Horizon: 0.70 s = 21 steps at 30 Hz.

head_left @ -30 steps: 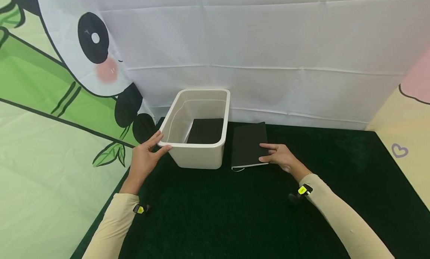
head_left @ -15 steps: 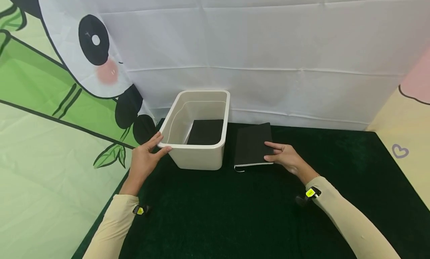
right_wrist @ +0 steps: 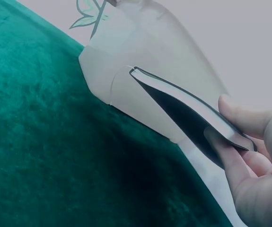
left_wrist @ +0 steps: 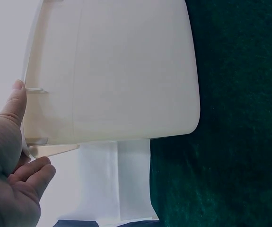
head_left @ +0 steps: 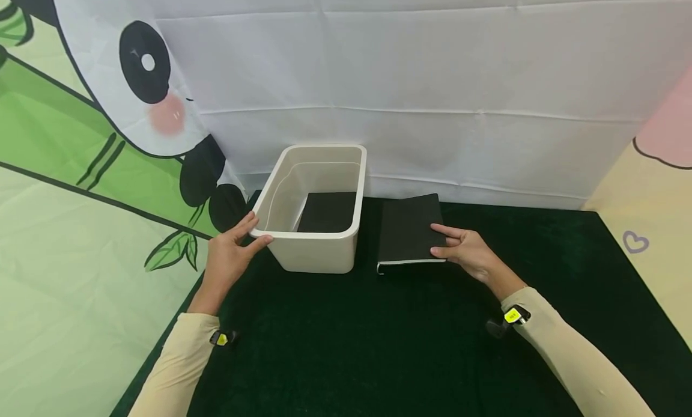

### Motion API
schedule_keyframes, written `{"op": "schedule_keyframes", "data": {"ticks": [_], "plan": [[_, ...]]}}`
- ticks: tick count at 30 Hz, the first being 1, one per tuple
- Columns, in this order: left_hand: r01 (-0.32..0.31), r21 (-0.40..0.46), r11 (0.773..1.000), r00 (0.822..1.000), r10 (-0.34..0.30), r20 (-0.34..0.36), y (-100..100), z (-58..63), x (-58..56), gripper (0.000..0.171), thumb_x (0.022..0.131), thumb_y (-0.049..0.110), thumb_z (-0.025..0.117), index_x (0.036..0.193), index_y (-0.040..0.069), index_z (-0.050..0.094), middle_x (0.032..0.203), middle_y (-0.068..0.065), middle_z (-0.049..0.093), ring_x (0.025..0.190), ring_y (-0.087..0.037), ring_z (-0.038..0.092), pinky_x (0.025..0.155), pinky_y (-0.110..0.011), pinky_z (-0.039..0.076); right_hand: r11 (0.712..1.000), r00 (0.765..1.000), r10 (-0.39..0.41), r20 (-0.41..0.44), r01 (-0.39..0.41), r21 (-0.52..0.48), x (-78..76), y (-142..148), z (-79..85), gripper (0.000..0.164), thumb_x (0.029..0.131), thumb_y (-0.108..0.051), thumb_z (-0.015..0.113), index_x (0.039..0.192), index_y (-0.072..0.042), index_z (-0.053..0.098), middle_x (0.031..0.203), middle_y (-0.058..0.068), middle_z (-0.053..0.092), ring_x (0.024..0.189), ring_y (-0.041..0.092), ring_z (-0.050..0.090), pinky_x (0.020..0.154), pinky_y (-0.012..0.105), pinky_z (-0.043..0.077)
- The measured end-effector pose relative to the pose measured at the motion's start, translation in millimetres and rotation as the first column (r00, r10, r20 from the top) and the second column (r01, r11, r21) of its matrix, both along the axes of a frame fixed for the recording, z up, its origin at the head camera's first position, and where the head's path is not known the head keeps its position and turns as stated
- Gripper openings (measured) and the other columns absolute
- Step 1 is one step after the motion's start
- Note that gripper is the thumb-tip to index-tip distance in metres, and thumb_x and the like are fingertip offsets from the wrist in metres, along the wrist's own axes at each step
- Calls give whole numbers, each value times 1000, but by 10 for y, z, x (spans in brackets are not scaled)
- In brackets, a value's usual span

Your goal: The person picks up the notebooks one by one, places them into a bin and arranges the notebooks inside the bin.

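My left hand (head_left: 228, 258) holds the near-left corner of a white plastic bin (head_left: 310, 255); in the left wrist view its thumb lies along the rim, with other fingers round the corner. Inside the bin lies a flat black thing (head_left: 327, 213), perhaps another notebook. To the right of the bin, my right hand (head_left: 469, 252) pinches a black notebook (head_left: 411, 229) by its right edge, thumb on top and fingers beneath. The right wrist view shows the notebook (right_wrist: 185, 111) tilted and raised off the cloth, its pale page edges showing. A ribbon end hangs from its near-left corner.
A dark green cloth (head_left: 346, 345) covers the table. Behind it hangs a white backdrop (head_left: 421, 74), close to the bin's far side. A printed panda and bamboo fill the sheet on the left (head_left: 75, 273).
My right hand has moved right with the notebook, which has shifted away from the bin and come up off the cloth. The left hand keeps its place on the bin's corner.
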State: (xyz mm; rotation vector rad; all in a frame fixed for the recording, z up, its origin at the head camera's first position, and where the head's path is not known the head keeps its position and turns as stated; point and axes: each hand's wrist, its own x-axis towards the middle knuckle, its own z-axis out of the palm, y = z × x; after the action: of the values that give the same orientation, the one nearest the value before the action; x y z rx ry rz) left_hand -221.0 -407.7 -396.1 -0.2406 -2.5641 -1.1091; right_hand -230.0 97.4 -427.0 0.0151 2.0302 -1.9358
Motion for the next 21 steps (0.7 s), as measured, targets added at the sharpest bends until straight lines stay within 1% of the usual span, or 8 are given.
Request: {"op": "schedule_keyframes", "data": {"ticks": [4,9,12,14,16,18,20,21], "plan": [[1,-2,1000,1000,-1,4,0,-1,1,69,90,40,77,149,13,53,156,-4,46,138,-39,50,105,-61,44,1000,1000,-4,7,4,-12,25,18,77,81,88,-10,82,157,-13,41,164,20,29,119,12,64,119,53,33],[2,-3,1000,1000,-2,-5,9,-4,-8,69,90,39,78,148,12,53,155,-4,47,138,-39,50,105,-60,45,1000,1000,-2,-18,2,-3,51,52,192,80,88,-10,82,157,-13,42,157,16,45,110,8,66,118,51,35],[2,-2,1000,1000,-2,-7,15,-13,-15,69,90,39,78,148,12,54,155,-4,47,137,-39,50,105,-59,45,1000,999,5,-41,-4,25,73,78,272,79,88,-12,82,157,-14,43,139,7,64,107,5,66,112,41,43],[4,1,1000,1000,-4,-6,17,-21,-18,69,90,39,78,148,13,54,155,-5,47,137,-39,50,105,-60,45,1000,999,8,-47,-7,23,90,91,337,79,88,-11,82,157,-13,42,126,0,72,105,6,67,105,33,49],[3,4,1000,1000,-3,-8,17,-25,-18,69,90,39,78,148,13,54,155,-5,47,137,-39,50,105,-60,45,1000,998,17,-53,-16,17,106,103,412,79,89,-11,81,157,-12,41,116,-5,75,104,6,68,98,26,52],[2,8,1000,1000,-2,-9,12,-25,-17,69,89,39,79,148,13,54,156,-4,47,137,-39,50,105,-59,45,1000,998,26,-60,-25,7,125,115,499,80,89,-9,81,158,-11,39,115,-8,75,102,5,69,93,22,54],[-1,12,1000,1000,1,-7,8,-19,-16,69,89,40,78,148,13,54,156,-3,47,138,-38,51,106,-59,45,1000,997,31,-68,-31,3,137,124,593,81,89,-8,80,158,-10,38,114,-9,75,104,4,69,91,20,55],[-5,14,1000,1000,5,-7,3,-17,-16,69,89,41,79,148,14,55,156,-3,47,138,-37,51,106,-59,45,999,997,31,-75,-30,11,142,126,639,81,89,-8,80,158,-11,39,109,-10,76,102,3,68,90,20,54]]}}
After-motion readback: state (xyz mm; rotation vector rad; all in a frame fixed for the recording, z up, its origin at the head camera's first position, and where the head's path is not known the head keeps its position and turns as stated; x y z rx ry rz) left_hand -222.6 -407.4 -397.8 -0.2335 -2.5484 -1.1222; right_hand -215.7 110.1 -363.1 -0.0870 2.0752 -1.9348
